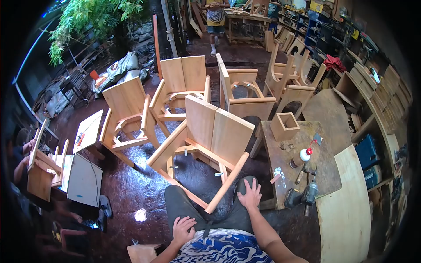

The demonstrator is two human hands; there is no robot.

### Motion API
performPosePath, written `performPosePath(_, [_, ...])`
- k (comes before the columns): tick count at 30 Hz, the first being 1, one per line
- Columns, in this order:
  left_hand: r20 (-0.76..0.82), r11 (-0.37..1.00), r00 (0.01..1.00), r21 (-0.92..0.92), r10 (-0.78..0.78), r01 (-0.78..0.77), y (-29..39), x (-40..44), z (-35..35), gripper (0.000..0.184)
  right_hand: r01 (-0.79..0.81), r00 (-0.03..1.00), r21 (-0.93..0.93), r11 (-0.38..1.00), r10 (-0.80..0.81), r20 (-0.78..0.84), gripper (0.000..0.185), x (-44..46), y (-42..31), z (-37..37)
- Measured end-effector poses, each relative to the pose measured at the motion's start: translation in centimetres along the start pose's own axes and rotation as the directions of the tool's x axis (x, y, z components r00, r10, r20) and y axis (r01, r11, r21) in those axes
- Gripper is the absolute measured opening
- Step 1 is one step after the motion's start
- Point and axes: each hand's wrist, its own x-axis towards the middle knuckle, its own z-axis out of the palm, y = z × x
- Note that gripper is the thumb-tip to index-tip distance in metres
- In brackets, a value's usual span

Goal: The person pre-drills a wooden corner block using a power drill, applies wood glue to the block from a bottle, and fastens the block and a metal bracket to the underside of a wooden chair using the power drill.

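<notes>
My left hand lies on my left thigh, fingers stretched out and holding nothing. Spread over my right knee is my right hand, also with nothing in it. Right in front of my knees stands an unfinished wooden chair frame, with a two-board back, armrests and small metal brackets inside its seat frame. Its front rail and one armrest reach close to my legs, apart from both hands. On my right a low worktable carries a cordless drill, a white glue bottle with a red cap and an open wooden box.
Several similar chair frames stand in a row behind. A plywood sheet leans by the worktable. At left, a co-worker's hands hold a wooden frame. Another person stands at the back near a bench.
</notes>
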Motion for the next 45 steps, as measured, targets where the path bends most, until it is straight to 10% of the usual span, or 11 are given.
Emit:
performPosePath(15, [0.126,0.967,0.987,0.224,0.096,-0.122,1.0,3.6,2.4,0.038,-0.048,0.998,0.005,0.999,0.048,0.027,0.088,0.3,-0.2,-0.4])
performPosePath(21, [0.329,0.992,0.938,0.092,-0.111,0.085,2.1,8.5,3.6,0.036,-0.042,0.993,0.002,0.999,0.042,0.11,0.089,1.2,0.6,-2.2])
performPosePath(23, [0.273,0.994,0.959,0.098,-0.075,0.049,2.3,8.4,3.6,0.033,0.067,0.95,0.28,0.958,-0.147,0.275,0.079,4.4,4.3,-2.5])
performPosePath(25, [0.251,0.999,0.967,0.006,-0.036,0.035,1.6,7.6,3.9,0.031,0.173,0.952,0.527,0.832,-0.279,0.128,0.07,5.7,6.3,-5.8])
performPosePath(34, [0.079,0.919,0.981,-0.343,-0.176,0.193,5.4,6.2,3.9,0.022,0.317,0.926,0.253,0.914,-0.24,-0.291,0.052,1.4,8.4,-30.7])
performPosePath(45, [0.418,0.885,0.831,-0.433,0.366,-0.172,16.4,10.9,6.7,0.027,0.141,0.855,-0.074,0.987,-0.159,-0.493,0.041,6.6,19.8,-37.3])
